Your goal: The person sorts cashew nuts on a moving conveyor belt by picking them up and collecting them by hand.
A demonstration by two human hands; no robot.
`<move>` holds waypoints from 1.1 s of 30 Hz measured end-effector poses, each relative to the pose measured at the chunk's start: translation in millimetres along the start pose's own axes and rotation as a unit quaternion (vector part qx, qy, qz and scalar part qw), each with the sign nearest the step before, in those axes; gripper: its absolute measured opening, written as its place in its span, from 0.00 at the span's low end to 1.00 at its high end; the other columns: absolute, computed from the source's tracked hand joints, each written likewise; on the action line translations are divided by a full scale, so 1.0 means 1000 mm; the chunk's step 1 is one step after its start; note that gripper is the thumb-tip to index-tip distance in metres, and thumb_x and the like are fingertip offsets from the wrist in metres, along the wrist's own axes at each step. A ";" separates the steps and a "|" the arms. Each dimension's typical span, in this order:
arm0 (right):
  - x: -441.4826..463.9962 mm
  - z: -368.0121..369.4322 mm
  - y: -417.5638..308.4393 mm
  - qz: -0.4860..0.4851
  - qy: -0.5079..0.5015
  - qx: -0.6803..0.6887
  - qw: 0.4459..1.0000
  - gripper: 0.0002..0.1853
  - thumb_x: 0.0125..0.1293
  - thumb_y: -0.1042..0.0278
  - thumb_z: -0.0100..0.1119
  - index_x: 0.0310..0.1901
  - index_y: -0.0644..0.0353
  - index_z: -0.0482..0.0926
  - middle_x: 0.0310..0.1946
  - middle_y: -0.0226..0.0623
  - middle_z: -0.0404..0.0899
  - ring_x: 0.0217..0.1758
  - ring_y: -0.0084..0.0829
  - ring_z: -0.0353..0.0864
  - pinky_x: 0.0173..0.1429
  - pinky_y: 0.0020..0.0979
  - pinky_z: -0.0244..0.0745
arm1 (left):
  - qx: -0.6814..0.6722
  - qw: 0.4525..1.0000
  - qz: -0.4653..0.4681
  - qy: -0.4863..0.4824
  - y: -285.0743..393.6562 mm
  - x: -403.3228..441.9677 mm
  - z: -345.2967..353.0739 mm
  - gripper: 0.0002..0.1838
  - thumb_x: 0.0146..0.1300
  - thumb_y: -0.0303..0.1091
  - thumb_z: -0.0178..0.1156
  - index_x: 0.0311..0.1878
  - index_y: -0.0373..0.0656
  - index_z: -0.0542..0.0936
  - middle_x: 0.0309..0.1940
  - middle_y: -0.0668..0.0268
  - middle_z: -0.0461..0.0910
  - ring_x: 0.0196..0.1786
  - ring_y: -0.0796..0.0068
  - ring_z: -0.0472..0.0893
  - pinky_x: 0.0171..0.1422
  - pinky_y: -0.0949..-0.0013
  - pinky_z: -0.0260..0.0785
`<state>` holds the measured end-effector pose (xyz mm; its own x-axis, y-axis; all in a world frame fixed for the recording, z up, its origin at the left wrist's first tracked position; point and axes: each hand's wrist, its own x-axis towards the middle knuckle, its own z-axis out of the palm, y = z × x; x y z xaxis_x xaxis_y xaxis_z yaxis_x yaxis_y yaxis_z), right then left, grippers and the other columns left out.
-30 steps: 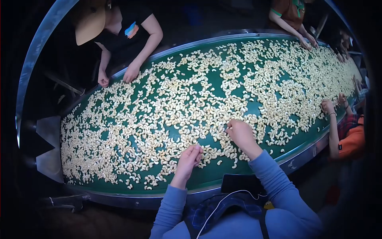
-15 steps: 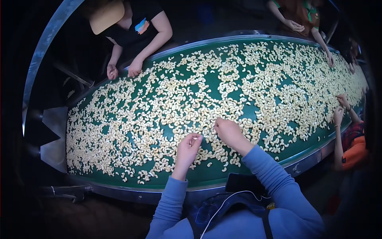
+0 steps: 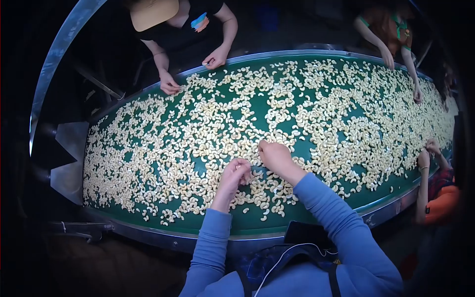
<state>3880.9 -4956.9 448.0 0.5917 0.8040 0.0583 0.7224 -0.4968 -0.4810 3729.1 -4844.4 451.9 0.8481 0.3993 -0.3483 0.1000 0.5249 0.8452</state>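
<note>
Pale cashews [image 3: 217,143] lie scattered over a green conveyor belt [image 3: 257,110]. My left hand [image 3: 234,177] is just above them near the belt's front side, fingers curled in, with a small pale piece, seemingly a cashew, showing between thumb and fingers. To its right, my right hand [image 3: 277,157] reaches over the nuts with its fingers bent and pressed together, tips down at the cashews. Whatever those fingertips hold is hidden by the hand.
A metal rim [image 3: 173,242] borders the belt. Metal plates [image 3: 69,183] stand at its left end. Across the belt, a person's hand [image 3: 169,84] touches the cashews. Other people's hands [image 3: 418,94] work at the right. A dark flat object [image 3: 304,232] sits by the front rim.
The cashews have shifted left along the belt. My right hand has moved slightly left and up; my left hand's fingers have curled in more. The person opposite has shifted right, hands apart.
</note>
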 end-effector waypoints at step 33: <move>-0.097 -0.138 0.113 0.134 -0.051 0.288 0.947 0.09 0.66 0.62 0.63 0.38 0.58 0.80 0.22 0.26 0.75 0.25 0.19 0.71 0.32 0.25 0.66 | 0.033 0.978 0.120 0.167 0.018 0.102 0.012 0.14 0.69 0.41 0.60 0.41 0.38 0.81 0.23 0.74 0.74 0.24 0.85 0.71 0.30 0.79 0.62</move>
<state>3954.0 -5135.8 508.6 0.6681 0.7155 -0.2040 0.2184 -0.4507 -0.8655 3823.4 -4803.1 436.4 0.6354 0.7336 -0.2411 -0.0376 0.3412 0.9392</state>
